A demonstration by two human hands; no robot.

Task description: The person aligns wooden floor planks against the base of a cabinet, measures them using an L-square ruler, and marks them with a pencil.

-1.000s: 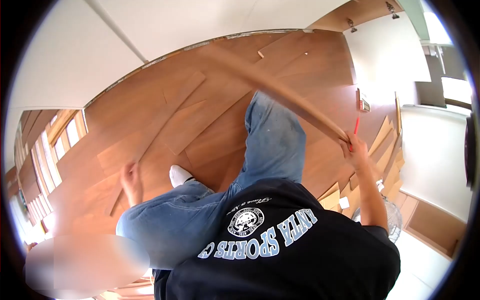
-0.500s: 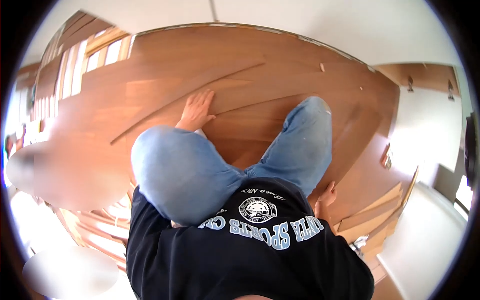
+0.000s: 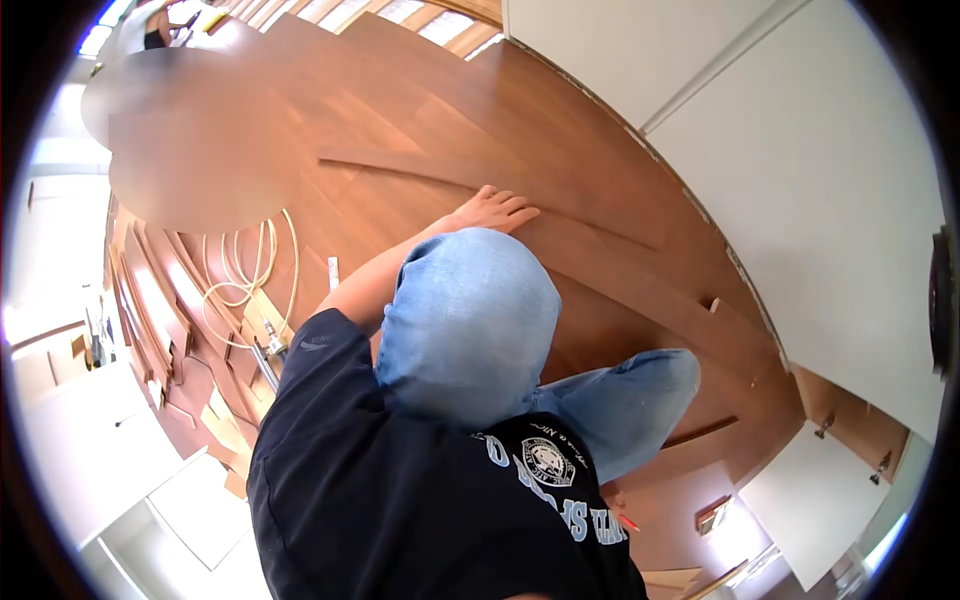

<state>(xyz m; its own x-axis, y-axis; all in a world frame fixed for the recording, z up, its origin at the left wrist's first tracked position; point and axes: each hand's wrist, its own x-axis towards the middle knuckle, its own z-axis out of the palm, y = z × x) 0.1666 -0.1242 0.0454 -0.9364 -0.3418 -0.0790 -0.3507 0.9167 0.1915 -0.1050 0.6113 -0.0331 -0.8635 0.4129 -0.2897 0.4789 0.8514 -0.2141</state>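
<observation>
My left hand (image 3: pixel 495 208) lies flat with its fingers stretched out. Under and beside it is a long narrow wooden strip (image 3: pixel 390 168) lying across the brown floorboards (image 3: pixel 370 115). My left arm reaches round the outside of my raised knee. Of my right hand (image 3: pixel 614 499) only a sliver shows beyond my shirt; its fingers are hidden. Close by that hand is a thin red pencil-like stick (image 3: pixel 629 522), and I cannot make out whether it is held. A wider plank (image 3: pixel 620 283) runs past my knees.
White wall panels (image 3: pixel 800 170) border the floor at the right. Coiled pale hose (image 3: pixel 268 265) and stacked boards (image 3: pixel 150 290) lie to the left. A small block (image 3: pixel 712 304) sits near the wall edge. Bare joists (image 3: pixel 445 28) show at the top. Another person's arm (image 3: pixel 155 25) is at upper left.
My view has swung toward the left, bringing the hose and stacked boards into sight. My left hand stays flat by the strip. My right hand has become mostly hidden, and the red stick now shows.
</observation>
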